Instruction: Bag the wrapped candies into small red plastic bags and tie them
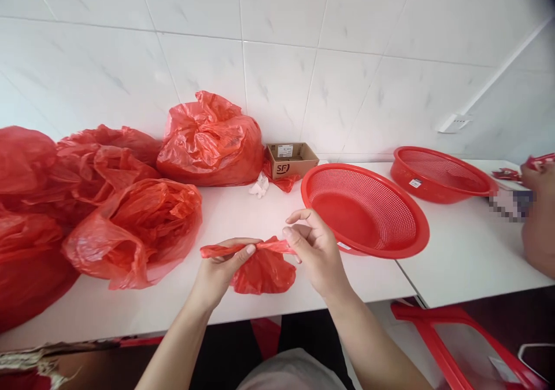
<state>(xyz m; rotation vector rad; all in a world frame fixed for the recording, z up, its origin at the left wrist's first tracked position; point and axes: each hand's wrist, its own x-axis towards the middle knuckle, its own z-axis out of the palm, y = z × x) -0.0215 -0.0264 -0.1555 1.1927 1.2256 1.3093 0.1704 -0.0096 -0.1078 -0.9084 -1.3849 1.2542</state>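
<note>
Small crumpled red translucent plastic bag [265, 271] sits between the two bare hands, its upper part drawn into a narrow twisted strip running roughly sideways from hand to hand, the loose body spreading below the strip, near the front edge of the long white tabletop [225, 205]; can't tell if it touches the surface. Left hand [222, 267] grips the strip, thumb pressed on top, fingers behind, one strip end sticking out past the hand's outer side. Right hand [319, 254] is at the other strip end, thumb against it, index finger bent and raised above, remaining fingers curled partly behind; can't tell whether it actually pinches the plastic. Bag body hangs closer to left hand, just beside its thumb. Round red perforated plastic basket [390, 222] stands just beyond right hand, tilted; a second round red plastic basket [442, 192] is farther right. Big knotted red plastic bag [212, 147] rests against the tiled wall, small brown cardboard box [299, 167] beside it, white crumpled scrap [260, 186] in front. Loosely bunched red plastic bag [143, 222] lies left of the left hand, well apart. Another person's arm [540, 222] shows at far right.
</note>
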